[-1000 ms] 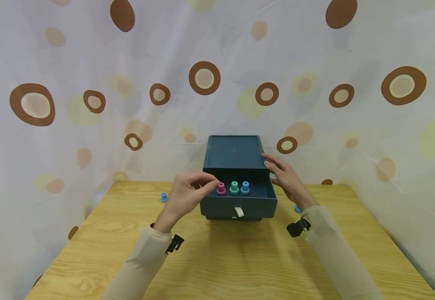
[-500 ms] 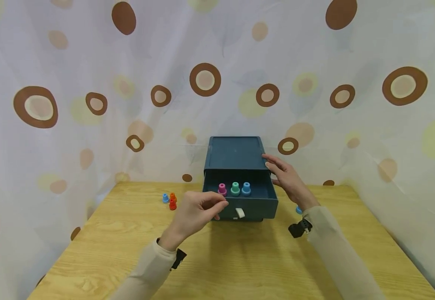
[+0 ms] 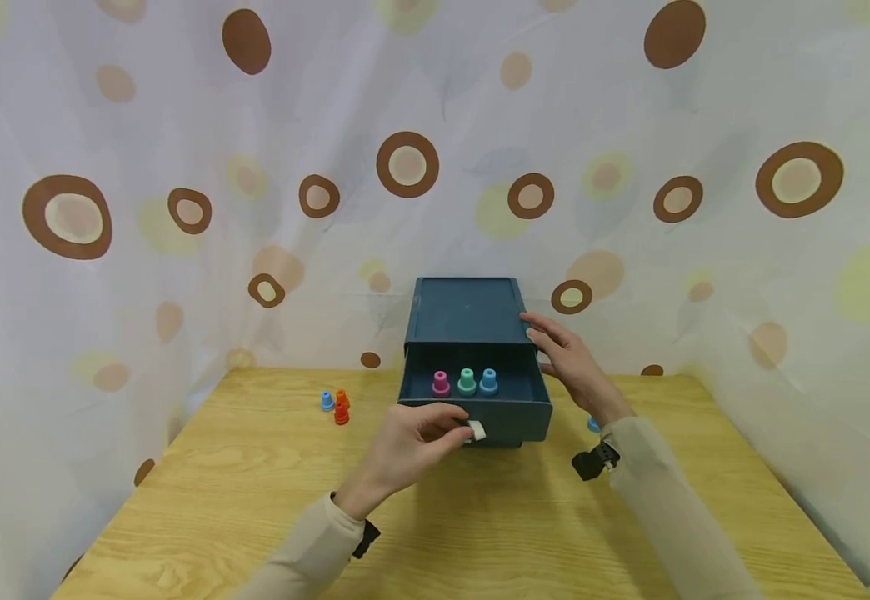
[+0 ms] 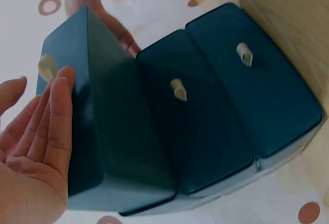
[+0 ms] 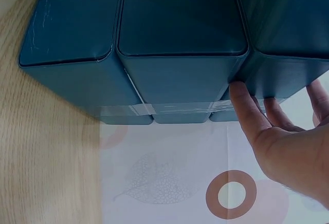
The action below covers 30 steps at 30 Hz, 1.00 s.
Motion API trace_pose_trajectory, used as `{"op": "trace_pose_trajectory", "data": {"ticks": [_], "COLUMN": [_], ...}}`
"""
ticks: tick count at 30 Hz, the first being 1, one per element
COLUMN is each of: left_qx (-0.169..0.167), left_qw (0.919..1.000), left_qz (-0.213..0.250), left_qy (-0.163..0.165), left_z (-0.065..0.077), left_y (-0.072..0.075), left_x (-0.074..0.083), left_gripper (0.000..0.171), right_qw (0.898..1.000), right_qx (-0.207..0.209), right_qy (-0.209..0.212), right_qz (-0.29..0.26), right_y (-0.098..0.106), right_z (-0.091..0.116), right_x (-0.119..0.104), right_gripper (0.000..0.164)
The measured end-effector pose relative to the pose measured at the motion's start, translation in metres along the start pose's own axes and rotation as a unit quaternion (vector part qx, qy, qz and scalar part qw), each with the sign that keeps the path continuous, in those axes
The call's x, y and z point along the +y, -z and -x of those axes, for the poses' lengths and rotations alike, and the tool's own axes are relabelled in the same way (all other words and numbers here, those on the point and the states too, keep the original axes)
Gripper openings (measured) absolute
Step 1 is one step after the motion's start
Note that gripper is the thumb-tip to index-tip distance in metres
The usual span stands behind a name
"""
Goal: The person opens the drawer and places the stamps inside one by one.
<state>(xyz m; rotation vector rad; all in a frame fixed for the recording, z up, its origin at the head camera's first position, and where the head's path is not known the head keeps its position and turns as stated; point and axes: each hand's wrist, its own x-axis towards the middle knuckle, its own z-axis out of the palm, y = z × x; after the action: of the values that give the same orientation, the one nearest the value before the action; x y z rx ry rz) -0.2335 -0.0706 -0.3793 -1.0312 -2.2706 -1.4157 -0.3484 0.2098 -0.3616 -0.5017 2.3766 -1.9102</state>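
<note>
A dark blue drawer cabinet (image 3: 468, 308) stands on the table with its top drawer (image 3: 510, 421) pulled out. Inside that drawer are a pink cone-shaped peg (image 3: 441, 384), a green one (image 3: 467, 382) and a blue one (image 3: 488, 382). My left hand (image 3: 412, 446) is at the drawer front by its pale pull tab (image 4: 47, 67). In the left wrist view its fingers lie straight beside the tab, with the thumb apart. My right hand (image 3: 573, 367) rests its spread fingers (image 5: 247, 108) against the cabinet's right side. Its far fingertips are partly hidden in the head view.
Left of the cabinet, a blue peg (image 3: 327, 401), an orange one (image 3: 342, 398) and a red one (image 3: 341, 413) sit on the wooden table (image 3: 255, 467). Another blue piece (image 3: 593, 424) shows beside my right wrist. Two lower drawers (image 4: 190, 116) are closed. A patterned sheet (image 3: 255, 125) hangs behind.
My left hand has moved from above the pink peg down and right to the drawer's pull tab. The red and orange pegs came into full view. The right hand stays on the cabinet.
</note>
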Motion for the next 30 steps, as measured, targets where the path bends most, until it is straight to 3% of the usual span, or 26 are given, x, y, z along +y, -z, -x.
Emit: {"op": "trace_pose_trajectory", "data": {"ticks": [7,13,21,30], "left_qx": [0.011,0.014,0.041,0.069], "left_qw": [0.9979,0.9957,0.9982,0.9952], "left_qz": [0.055,0.083,0.039,0.048], "left_qy": [0.034,0.038,0.018,0.049], "left_z": [0.004,0.004,-0.002,-0.013], "left_y": [-0.012,-0.02,-0.026,-0.028], "left_x": [-0.002,-0.003,-0.005,-0.011], "left_gripper": [0.024,0.023,0.021,0.02], "right_qw": [1.0,1.0,1.0,1.0], "right_qx": [-0.001,-0.001,0.004,0.002], "right_qy": [0.005,0.003,0.004,-0.003], "right_qz": [-0.002,0.0,0.005,-0.002], "right_y": [-0.001,-0.001,0.001,-0.001], "right_z": [-0.001,0.0,0.0,0.001], "right_x": [0.001,0.001,0.002,0.001], "right_gripper": [0.056,0.055,0.057,0.057]}}
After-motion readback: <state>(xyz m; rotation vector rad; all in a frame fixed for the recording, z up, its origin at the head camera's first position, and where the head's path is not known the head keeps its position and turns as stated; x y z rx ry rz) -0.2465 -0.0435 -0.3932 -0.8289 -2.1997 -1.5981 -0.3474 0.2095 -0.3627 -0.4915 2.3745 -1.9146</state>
